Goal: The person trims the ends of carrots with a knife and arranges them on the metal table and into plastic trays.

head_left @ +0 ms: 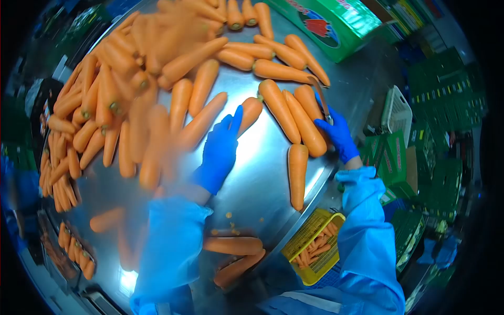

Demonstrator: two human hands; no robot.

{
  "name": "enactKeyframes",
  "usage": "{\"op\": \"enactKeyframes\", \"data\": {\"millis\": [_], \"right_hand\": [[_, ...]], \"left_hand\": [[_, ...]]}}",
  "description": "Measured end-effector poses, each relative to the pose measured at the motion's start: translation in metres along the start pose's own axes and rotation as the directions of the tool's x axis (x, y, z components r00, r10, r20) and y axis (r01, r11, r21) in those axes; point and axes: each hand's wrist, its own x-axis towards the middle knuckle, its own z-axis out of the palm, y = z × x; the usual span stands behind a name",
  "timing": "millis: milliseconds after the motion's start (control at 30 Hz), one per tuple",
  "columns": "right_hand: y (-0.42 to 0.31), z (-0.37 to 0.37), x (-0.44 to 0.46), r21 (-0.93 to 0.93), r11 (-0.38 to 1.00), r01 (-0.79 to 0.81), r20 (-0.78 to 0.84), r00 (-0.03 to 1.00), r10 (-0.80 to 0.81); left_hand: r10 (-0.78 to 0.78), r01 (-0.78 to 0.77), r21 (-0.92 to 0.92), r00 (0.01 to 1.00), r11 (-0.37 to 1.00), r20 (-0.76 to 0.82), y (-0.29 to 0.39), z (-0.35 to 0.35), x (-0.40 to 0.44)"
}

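My left hand [218, 155], in a blue glove, is over the middle of the metal table. Its fingers are on a carrot [250, 115], the index finger lying along its side and the thumb hidden; the carrot's stem end points away from me. My right hand [341, 137], also gloved, is closed round the handle of a knife with a curved blade [322, 97], at the table's right edge. Beside the blade lie several carrots, among them a long carrot [304, 123] and a shorter carrot [308, 103]. Another carrot [297, 176] lies nearer to me.
A large heap of carrots [121, 58] covers the table's far left. Two carrots lie at the near edge, one a carrot [233, 245]. Below the right edge stands a yellow crate [289, 252] holding carrots. A green box [336, 26] stands at the back; green crates [441, 105] stack up right.
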Motion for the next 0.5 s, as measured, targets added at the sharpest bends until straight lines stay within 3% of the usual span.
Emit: {"op": "enactKeyframes", "data": {"millis": [200,267,300,367,433,500], "right_hand": [[-0.027,0.126,-0.086,0.191,0.981,-0.029,-0.060,0.997,0.041],[-0.059,0.176,-0.124,0.156,0.987,0.047,-0.126,0.992,-0.027],[-0.055,0.197,-0.139,0.103,0.994,0.032,-0.134,0.991,-0.018],[-0.072,0.248,-0.176,0.120,0.973,0.200,-0.137,0.973,-0.183],[-0.101,0.274,-0.192,0.225,0.958,0.175,0.011,0.983,-0.183],[-0.107,0.315,-0.207,0.318,0.923,0.218,0.055,0.967,-0.247]], "left_hand": [[-0.064,0.066,0.004,0.981,0.998,-0.184,-0.029,-0.033,-0.095],[-0.211,0.181,-0.225,0.971,0.957,-0.115,-0.043,-0.053,-0.144],[-0.246,0.214,-0.252,0.964,0.944,-0.105,-0.052,-0.062,-0.167],[-0.289,0.262,-0.214,0.951,0.941,-0.108,-0.072,-0.082,-0.223],[-0.299,0.280,-0.151,0.947,0.948,-0.119,-0.093,-0.095,-0.262],[-0.288,0.280,-0.076,0.948,0.957,-0.134,-0.113,-0.105,-0.295]]}}
